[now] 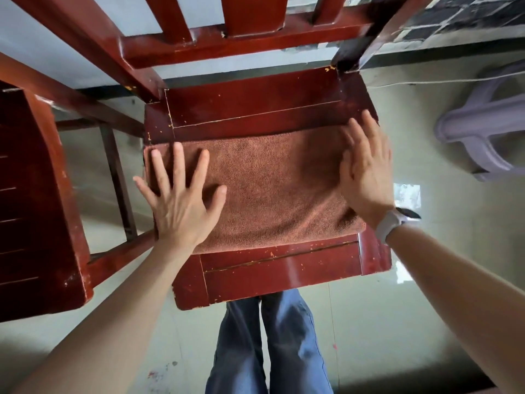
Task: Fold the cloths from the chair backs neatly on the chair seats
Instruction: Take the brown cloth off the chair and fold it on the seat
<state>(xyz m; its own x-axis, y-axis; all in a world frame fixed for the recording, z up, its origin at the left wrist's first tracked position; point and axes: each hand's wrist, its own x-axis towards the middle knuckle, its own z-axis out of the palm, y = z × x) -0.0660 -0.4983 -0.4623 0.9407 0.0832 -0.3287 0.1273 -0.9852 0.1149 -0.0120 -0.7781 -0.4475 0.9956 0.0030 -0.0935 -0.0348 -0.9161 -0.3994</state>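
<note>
A pale, glossy floor [397, 322] fills the lower and right parts of the view. On it stands a red wooden chair [270, 268], seen from above, its slatted back [250, 21] rising toward the top edge and its seat [255, 109] scuffed, with small chips in the varnish. A second red chair [37, 211] sits just beside it at the left edge, only partly in view. To the right, well apart from both chairs, a pale lilac plastic stool [483, 129] rests on the floor.

A brick-coloured terry cloth [270, 189] lies flat on the seat, folded into a neat rectangle that spans nearly the full width, leaving bare wood showing in front of it and behind it.

The person's legs in blue jeans [270, 345] stand directly in front of the chair, with both bare forearms reaching down over the seat.

The left hand [181, 206] lies palm down on the left end of the cloth, fingers straight and spread wide, pressing the fabric without gripping it. The right hand [366, 172] is at the right end of the cloth, fingers straight and close together, the hand tilted on its edge against the fabric; it holds nothing. It looks slightly blurred. A white-strapped watch [395, 223] sits on the right wrist.
</note>
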